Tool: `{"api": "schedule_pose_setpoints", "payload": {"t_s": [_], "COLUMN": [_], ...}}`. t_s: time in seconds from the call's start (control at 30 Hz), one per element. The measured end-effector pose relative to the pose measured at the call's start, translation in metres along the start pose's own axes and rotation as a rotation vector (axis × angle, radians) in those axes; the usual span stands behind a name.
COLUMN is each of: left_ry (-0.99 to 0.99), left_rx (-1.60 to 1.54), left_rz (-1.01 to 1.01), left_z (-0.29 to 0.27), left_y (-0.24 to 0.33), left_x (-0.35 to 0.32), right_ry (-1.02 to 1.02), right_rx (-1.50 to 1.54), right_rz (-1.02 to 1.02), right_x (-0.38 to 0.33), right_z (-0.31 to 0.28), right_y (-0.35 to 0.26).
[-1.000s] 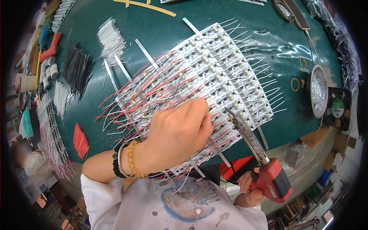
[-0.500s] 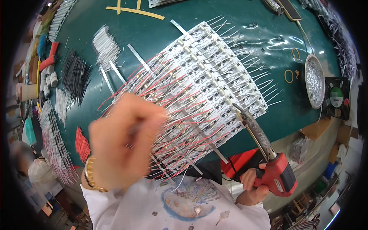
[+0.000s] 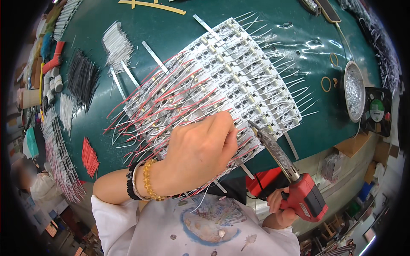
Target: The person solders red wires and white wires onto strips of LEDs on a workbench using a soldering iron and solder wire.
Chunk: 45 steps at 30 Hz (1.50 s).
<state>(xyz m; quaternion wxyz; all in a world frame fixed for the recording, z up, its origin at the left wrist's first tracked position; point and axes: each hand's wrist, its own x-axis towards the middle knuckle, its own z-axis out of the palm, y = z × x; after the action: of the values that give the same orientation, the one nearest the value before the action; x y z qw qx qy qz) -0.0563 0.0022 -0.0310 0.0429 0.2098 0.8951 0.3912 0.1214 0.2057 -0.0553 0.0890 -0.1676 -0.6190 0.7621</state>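
In the middle of the table lies a sheet of white LED circuit boards, with many red, black and white wires standing out over its left and near part. White wires also stick out along its right edge. My left hand is above the wired part, its fingers pinched together; what they hold, if anything, is hidden. My right hand is closed around the red and black handle of a soldering gun. The gun's thin tip points at the boards, just right of my left fingers.
Loose white, black and red wires lie in piles at the left. Metal strips stick out from under the boards. At the right are a silvery oval dish, rubber bands and a black fan.
My left hand has moved right, from the left edge of the wired boards to close by the soldering gun's tip. The tip has shifted slightly left and down.
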Motion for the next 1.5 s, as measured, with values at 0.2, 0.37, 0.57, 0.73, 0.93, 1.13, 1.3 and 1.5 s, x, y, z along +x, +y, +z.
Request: {"api": "schedule_pose_setpoints", "payload": {"t_s": [0.2, 0.37, 0.57, 0.73, 0.93, 1.13, 1.3, 1.5], "left_ry": [0.025, 0.040, 0.059, 0.057, -0.241, -0.113, -0.124, -0.037], "left_rx": [0.062, 0.085, 0.069, 0.081, 0.001, 0.165, 0.133, 0.223], "left_rz": [0.019, 0.039, 0.058, 0.048, -0.017, 0.050, 0.152, 0.113], "left_z": [0.000, 0.003, 0.003, 0.004, -0.060, -0.092, -0.036, 0.002], "left_y": [0.001, 0.002, 0.001, 0.004, 0.006, 0.030, 0.026, 0.019], "left_x": [0.000, -0.001, -0.002, -0.001, -0.005, -0.012, 0.001, -0.002], "right_ry": [-0.367, -0.321, -0.306, -0.131, -0.270, -0.201, -0.243, -0.224], "right_rx": [0.019, -0.065, 0.002, -0.029, -0.038, 0.005, 0.045, 0.048], "right_rz": [0.043, -0.010, -0.031, -0.010, -0.049, -0.055, -0.047, -0.026], "right_x": [0.016, 0.009, 0.017, 0.012, 0.015, 0.015, 0.013, 0.007], "right_z": [-0.019, -0.023, -0.004, 0.001, -0.013, -0.015, -0.015, -0.019], "right_y": [-0.004, 0.005, -0.007, -0.008, -0.006, -0.007, -0.011, -0.011]}}
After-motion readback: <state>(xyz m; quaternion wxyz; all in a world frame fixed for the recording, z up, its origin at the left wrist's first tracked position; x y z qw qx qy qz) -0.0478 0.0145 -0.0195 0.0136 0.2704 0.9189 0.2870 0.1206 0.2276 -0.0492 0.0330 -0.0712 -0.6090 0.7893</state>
